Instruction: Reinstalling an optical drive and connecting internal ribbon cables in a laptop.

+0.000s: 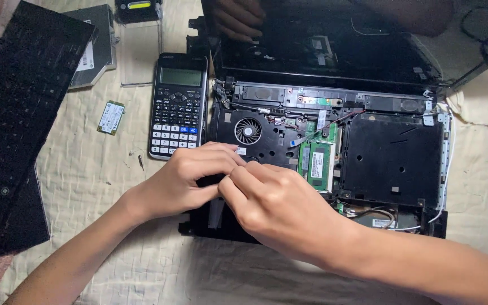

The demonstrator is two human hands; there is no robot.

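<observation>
There were two hands, left (184, 178) and right (269, 206), one opened laptop (391, 158) with one fan (248, 131) and one green memory module (318, 161), one calculator (178, 104), one detached keyboard (18, 113), one optical drive (94, 48) and one small green card (111, 117)

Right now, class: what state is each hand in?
Left hand: fingers curled, pinching something hidden over the opened laptop.
Right hand: fingers curled, meeting the left; what it holds cannot be told.

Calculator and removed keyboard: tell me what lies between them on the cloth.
In the head view, a small green circuit card lies on the cream cloth between the calculator and the removed keyboard; the rest of that stretch is cloth.
</observation>
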